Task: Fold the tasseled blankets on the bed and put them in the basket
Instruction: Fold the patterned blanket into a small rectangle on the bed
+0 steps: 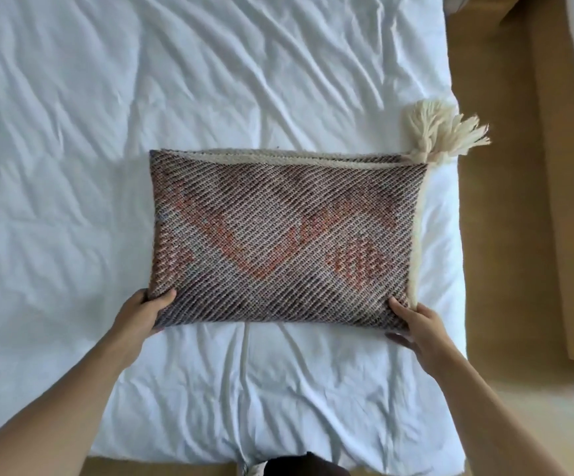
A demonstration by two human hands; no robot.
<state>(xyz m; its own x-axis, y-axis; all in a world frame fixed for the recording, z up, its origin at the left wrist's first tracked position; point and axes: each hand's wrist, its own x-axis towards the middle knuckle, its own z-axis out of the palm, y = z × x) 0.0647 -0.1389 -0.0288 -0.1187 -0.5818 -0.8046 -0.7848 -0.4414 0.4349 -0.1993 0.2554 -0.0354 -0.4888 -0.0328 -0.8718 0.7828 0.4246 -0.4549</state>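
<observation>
Both hands are gripping the near edge of 1 folded blanket (285,242). The left hand (141,317) is closing on the near-left corner, thumb on top and the fingers out of sight, probably beneath. The right hand (416,328) is pinching the near-right corner the same way, its fingers partly tucked under the stack.

The blanket is lying flat on the white bed sheet (72,132) as a compact rectangle, near the bed's right edge. Assessment: folding appears done or nearly so, and a lift or 1 further fold is the step in hand. To do it well, both grips need to be catching every layer, since cream inner layers are showing along the right and far edges and could be sliding apart. Raising both corners level would be keeping the stack square.

The cream tassels (443,135) at the far-right corner are overhanging the bed edge and may be snagging or dragging. Open sheet is lying to the left and beyond. Brown floor (498,235) is running along the right. No basket is in view.
</observation>
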